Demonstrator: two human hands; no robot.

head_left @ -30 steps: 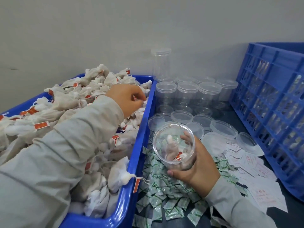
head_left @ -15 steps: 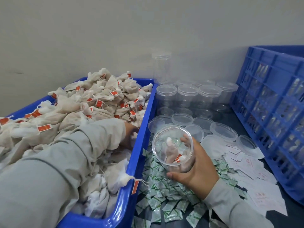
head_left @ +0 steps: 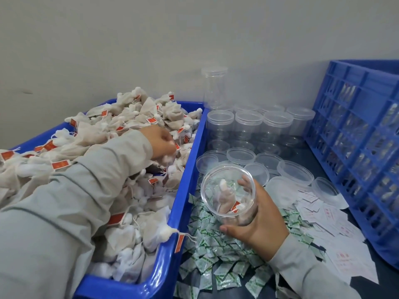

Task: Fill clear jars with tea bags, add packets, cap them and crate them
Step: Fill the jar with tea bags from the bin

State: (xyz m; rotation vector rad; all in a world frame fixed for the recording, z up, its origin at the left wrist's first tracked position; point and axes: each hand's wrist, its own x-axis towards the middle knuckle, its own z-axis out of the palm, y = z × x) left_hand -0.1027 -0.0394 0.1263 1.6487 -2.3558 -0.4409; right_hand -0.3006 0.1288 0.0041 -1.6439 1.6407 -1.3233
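My right hand (head_left: 259,225) grips a clear open jar (head_left: 228,195) tilted toward me, with a few tea bags inside it. The jar hovers above a heap of green-and-white packets (head_left: 213,255), just right of a blue bin (head_left: 172,244). The bin is piled with white tea bags (head_left: 138,117) that carry red tags. My left hand (head_left: 160,145) is over the pile near the bin's right wall, its fingers curled round a tea bag. Empty clear jars (head_left: 248,124) stand at the back, with loose clear lids (head_left: 294,172) in front of them.
A blue slatted crate (head_left: 354,147) stands at the right with capped jars inside. White paper slips (head_left: 336,229) with red print lie between the packets and the crate. A grey wall closes off the back.
My left hand came up out of the tea-bag pile and moved toward the bin's right wall, now closed on a bag. The jar in my right hand stayed about where it was.
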